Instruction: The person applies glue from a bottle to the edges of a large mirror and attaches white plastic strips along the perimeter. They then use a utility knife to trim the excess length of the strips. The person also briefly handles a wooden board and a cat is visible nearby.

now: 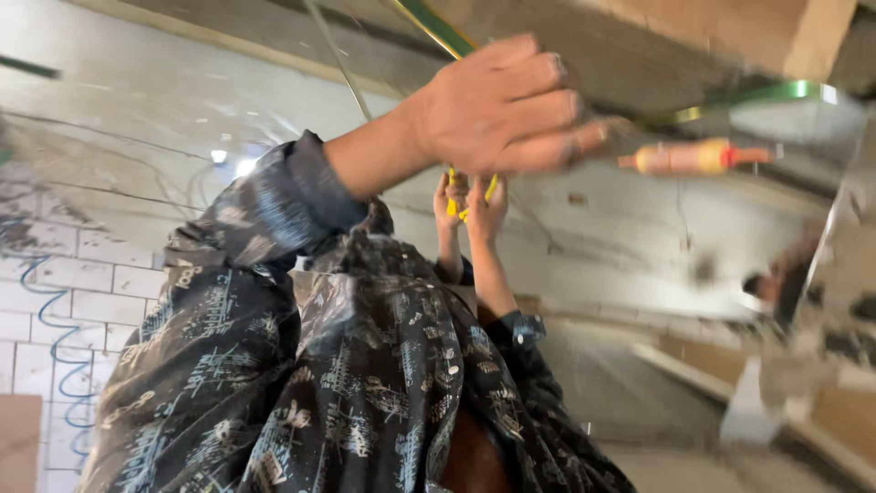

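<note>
My left hand point(506, 110) is raised at the top centre, its back towards me and its fingers together, pointing right. A blurred tool with an orange handle and red collar point(693, 157) sticks out just past the fingertips; blur hides whether the hand grips it. The arm wears a dark patterned sleeve point(274, 210). Below that hand, two smaller hands point(467, 205) farther off are closed on something with yellow handles point(493, 190). They rise from the same patterned shirt point(365, 393); whether they are a reflection or another person's, I cannot tell. My right hand is not seen.
A green and yellow strip point(757, 96) runs along the upper right under a wooden beam point(712, 32). A white tiled wall with a looping blue cable point(55, 347) stands at the left. Pale boards point(748, 402) lie blurred at the lower right.
</note>
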